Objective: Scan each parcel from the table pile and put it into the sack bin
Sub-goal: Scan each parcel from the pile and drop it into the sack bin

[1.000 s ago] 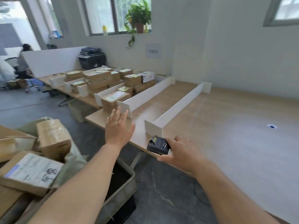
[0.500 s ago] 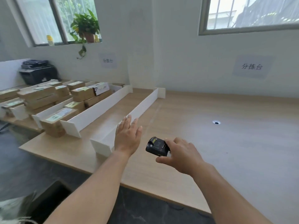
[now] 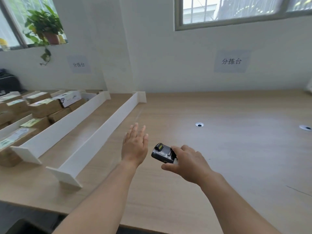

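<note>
My right hand point(image 3: 186, 163) grips a small black handheld scanner point(image 3: 163, 152) above the wooden table point(image 3: 228, 149). Just left of it my left hand point(image 3: 134, 146) is stretched out over the table, fingers straight, holding nothing. Several brown cardboard parcels point(image 3: 44, 106) with printed labels lie at the far left between white dividers. A white parcel point(image 3: 69, 98) rests on top of them. The sack bin is out of view except for a dark edge point(image 3: 20, 227) at the bottom left.
Two long white dividers point(image 3: 101, 132) run from the near edge to the back wall, left of my hands. Round cable holes point(image 3: 199, 124) sit in the tabletop to the right. A black printer point(image 3: 7, 83) and a potted plant point(image 3: 44, 26) are at the back left.
My view has swung right, away from the sack bin and floor parcels, onto the table. Both hands moved with it, the right still gripping the scanner, the left still spread.
</note>
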`<state>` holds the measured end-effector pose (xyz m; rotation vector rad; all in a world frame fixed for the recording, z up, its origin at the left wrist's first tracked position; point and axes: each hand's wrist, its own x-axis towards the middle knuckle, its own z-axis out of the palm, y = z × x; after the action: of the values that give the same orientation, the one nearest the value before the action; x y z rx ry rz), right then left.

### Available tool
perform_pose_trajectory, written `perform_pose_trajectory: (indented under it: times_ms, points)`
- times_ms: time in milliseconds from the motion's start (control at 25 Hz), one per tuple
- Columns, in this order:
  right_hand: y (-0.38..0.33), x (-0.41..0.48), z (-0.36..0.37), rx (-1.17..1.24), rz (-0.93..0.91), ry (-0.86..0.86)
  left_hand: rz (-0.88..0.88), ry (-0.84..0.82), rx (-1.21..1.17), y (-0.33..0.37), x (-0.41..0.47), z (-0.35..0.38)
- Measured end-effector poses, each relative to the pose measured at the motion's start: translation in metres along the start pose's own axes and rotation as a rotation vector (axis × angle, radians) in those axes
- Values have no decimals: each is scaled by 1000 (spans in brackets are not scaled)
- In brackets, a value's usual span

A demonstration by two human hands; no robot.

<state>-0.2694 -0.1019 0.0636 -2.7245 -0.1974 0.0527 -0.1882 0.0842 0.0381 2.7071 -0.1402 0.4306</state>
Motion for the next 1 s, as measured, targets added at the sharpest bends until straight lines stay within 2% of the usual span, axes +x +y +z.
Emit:
perform_pose_trajectory:
  times_ms: [80,160,320,400,520,680,760,880,1000]
  points:
    - [10,5,-2,50,67,-1,-45,-43,-162,7,6,14]
    - [20,13,0,129,123,-11,-155,-116,-432,14,8,28]
    - [36,34,12,488,201,5,-578,-415,-1083,37,0,50]
    - [40,44,23,657,237,7,-719,-530,-1238,42,-6,61]
    - [39,58,37,953,313,-22,-859,-655,-1327,39,-8,73]
    - [32,71,54,1174,404,-57,-875,-797,-1457,23,0,79]
    - [32,81,67,1199,452,-27,-893,-804,-1484,13,3,79]
    - [34,96,85,1079,490,57,-961,-793,-1496,-6,6,83]
    - [35,104,105,1061,533,8,-1014,-776,-1441,-21,8,89]
